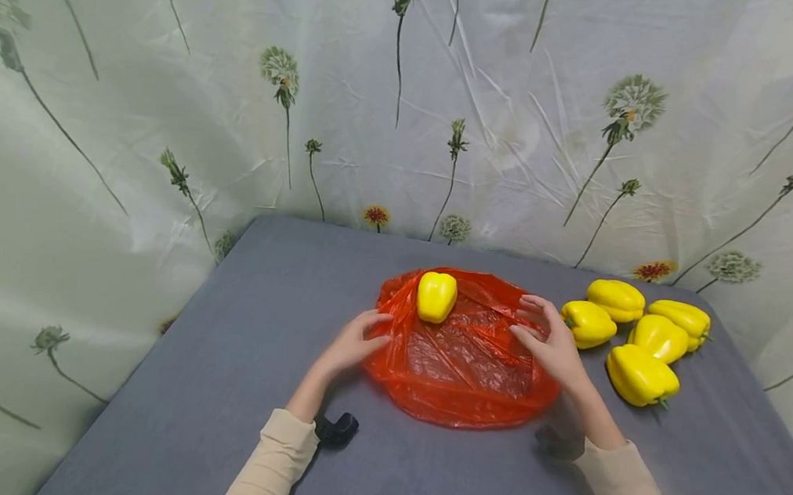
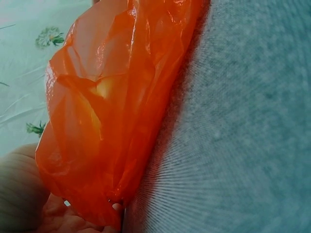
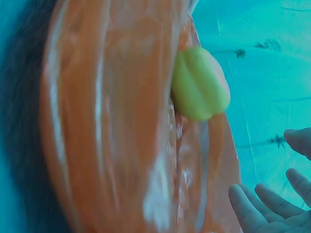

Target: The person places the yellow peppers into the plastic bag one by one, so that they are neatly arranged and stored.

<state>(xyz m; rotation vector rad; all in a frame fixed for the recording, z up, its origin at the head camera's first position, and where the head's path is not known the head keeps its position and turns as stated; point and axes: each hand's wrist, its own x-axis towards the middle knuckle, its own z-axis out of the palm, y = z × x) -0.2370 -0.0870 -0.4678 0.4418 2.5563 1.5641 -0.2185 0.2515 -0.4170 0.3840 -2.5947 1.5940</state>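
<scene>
Grey cloth point(image 1: 228, 390) lay under our red bag point(image 1: 464, 363) (thin, slippery): our left hand point(image 1: 353, 343) touched its edge with nearly straight fingers, our right hand point(image 1: 551, 341) hovered spread and empty, and we judged the pepper point(image 1: 436, 296) atop it might roll off if we tugged.

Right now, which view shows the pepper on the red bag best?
Head view: the pepper lies whole on the red bag. Right wrist shows it close but blurred. Left wrist gives only a yellow glow through plastic.

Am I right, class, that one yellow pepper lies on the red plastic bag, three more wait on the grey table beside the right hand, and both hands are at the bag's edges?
Not quite: five peppers wait beside the right hand, not three, as the head view shows. The rest stands.
</scene>
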